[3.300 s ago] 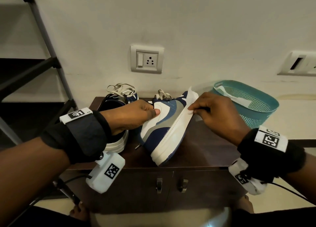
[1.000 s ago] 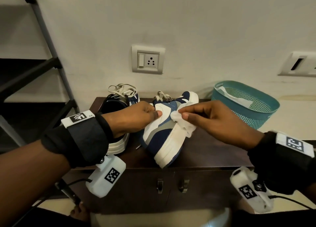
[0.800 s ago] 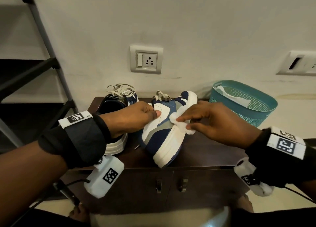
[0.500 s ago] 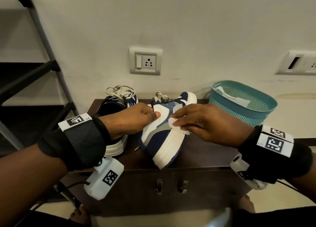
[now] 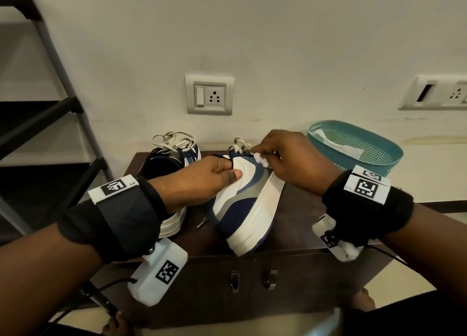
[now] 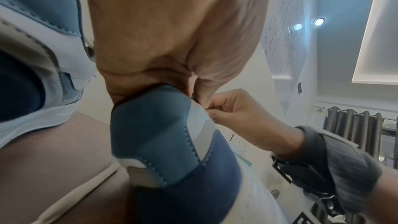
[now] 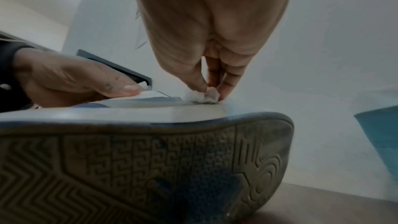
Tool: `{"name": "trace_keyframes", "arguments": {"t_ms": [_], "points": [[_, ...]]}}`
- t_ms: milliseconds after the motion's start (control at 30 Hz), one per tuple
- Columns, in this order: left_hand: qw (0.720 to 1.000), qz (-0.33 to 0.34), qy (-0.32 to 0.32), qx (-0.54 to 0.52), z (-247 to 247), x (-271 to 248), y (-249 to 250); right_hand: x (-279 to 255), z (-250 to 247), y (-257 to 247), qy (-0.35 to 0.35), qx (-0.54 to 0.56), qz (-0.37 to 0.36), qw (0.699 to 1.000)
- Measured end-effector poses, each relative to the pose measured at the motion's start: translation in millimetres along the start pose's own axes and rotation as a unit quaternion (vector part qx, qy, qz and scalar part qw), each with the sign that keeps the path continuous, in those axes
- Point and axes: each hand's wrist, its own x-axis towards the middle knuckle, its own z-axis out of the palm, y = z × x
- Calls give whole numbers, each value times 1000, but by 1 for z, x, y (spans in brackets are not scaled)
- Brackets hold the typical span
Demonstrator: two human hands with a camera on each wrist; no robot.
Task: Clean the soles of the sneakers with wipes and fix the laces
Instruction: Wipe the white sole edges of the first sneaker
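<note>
A blue, grey and white sneaker (image 5: 242,199) is tipped on its side on the dark cabinet top (image 5: 298,217), its patterned sole (image 7: 150,168) facing right. My left hand (image 5: 202,181) grips its collar, thumb on the white side panel, also seen in the left wrist view on the sneaker's heel (image 6: 163,125). My right hand (image 5: 285,158) pinches a crumpled white wipe (image 5: 261,160) against the upper near the laces (image 5: 238,143); the right wrist view shows the wipe (image 7: 204,96) pressed at the toe end. The second sneaker (image 5: 166,174) stands behind my left hand with loose laces.
A teal perforated basket (image 5: 353,146) with a white sheet inside sits right of the cabinet. A black metal rack (image 5: 50,123) stands at the left. A wall socket (image 5: 209,94) is above the sneakers. The cabinet has two small door handles (image 5: 235,280) in front.
My right hand with the wipe has slid from the white midsole up and away along the sneaker to the upper near the laces. My left hand keeps its grip.
</note>
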Motion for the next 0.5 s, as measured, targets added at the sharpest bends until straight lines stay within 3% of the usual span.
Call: {"name": "trace_keyframes", "arguments": {"t_ms": [167, 300, 367, 433, 500], "points": [[1000, 5, 19, 12, -2, 3, -5, -1, -2, -17, 5, -12, 30, 999], [1000, 19, 11, 10, 0, 0, -2, -5, -11, -33, -2, 198, 75, 977], [1000, 18, 7, 16, 1, 0, 0, -1, -17, -30, 45, 257, 76, 962], [1000, 17, 2, 13, 3, -1, 3, 4, -18, -20, 113, 221, 81, 965], [1000, 21, 1, 13, 5, 0, 5, 5, -13, -12, 107, 166, 84, 977]]}}
